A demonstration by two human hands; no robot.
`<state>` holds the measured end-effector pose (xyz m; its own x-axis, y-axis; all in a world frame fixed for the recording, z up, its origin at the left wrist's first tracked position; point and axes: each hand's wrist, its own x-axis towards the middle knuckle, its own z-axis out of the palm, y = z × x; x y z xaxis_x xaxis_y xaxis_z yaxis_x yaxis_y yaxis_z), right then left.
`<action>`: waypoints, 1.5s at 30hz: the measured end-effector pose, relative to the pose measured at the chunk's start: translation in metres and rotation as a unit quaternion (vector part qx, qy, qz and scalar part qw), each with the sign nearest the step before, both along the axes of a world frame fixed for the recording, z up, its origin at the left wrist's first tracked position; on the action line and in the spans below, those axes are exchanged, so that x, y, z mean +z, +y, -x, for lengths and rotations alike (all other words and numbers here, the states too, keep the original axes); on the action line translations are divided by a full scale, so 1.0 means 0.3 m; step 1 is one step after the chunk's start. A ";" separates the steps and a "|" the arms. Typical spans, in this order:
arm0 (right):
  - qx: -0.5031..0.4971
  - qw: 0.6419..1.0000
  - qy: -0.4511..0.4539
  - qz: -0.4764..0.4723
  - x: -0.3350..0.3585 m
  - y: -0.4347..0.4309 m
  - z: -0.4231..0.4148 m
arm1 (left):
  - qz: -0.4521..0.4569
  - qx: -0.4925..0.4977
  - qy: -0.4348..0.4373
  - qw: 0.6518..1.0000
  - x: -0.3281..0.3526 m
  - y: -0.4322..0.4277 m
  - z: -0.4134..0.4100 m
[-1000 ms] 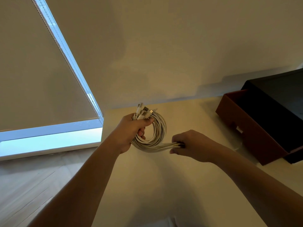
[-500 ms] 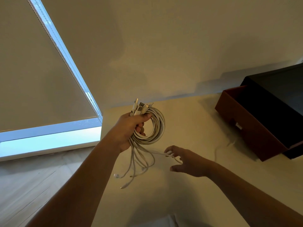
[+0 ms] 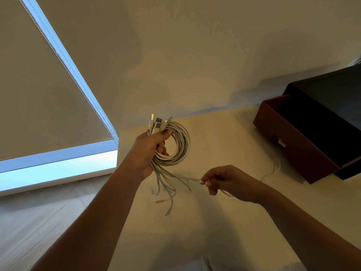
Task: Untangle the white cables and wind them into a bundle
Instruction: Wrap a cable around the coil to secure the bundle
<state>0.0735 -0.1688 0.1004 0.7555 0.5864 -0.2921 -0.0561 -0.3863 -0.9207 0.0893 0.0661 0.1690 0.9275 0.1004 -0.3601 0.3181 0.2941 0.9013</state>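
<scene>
1. Head view: a coil of white cables (image 3: 180,145) hangs above a cream table (image 3: 224,222), wound into several round loops lying close together.
2. A cluster of plugs (image 3: 157,123) stands up from the top of the coil, their metal tips pointing upward.
3. Loose ends (image 3: 166,192) trail from the bottom of the coil, spread apart and hanging toward the table; whether they touch it cannot be told.
4. Left hand (image 3: 148,151): closed in a fist around the left side of the coil, thumb pressed across the cables just below the plugs, fingers curled through the loops.
5. Right hand (image 3: 222,180): mostly closed, thumb and fingertips pinched on one loose strand (image 3: 185,177) that runs from the coil's lower edge to the hand; the strand passes on behind the palm.
6. A dark red box (image 3: 293,149) with a black inside sits at the table's right edge, well apart from both hands.
7. A thin white cord (image 3: 273,169) lies on the table beside the box.
8. A window with a blind (image 3: 48,114) occupies the left side.
</scene>
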 end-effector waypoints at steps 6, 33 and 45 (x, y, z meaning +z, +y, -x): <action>0.032 0.993 0.100 0.058 -0.066 0.002 0.001 | 0.087 -0.051 0.031 0.994 0.016 -0.049 -0.003; -0.197 0.980 -0.028 0.004 0.041 -0.167 -0.085 | 0.050 -0.018 0.013 0.999 0.074 -0.325 -0.039; -0.012 0.939 0.338 -0.057 0.089 -0.105 0.021 | 0.023 0.065 -0.024 0.997 0.027 -0.419 -0.012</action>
<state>0.0672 -0.2004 0.1272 0.4329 0.6290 -0.6457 -0.6501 -0.2783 -0.7071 0.0928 -0.0597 0.1771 0.9237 0.2051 -0.3235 0.2323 0.3715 0.8989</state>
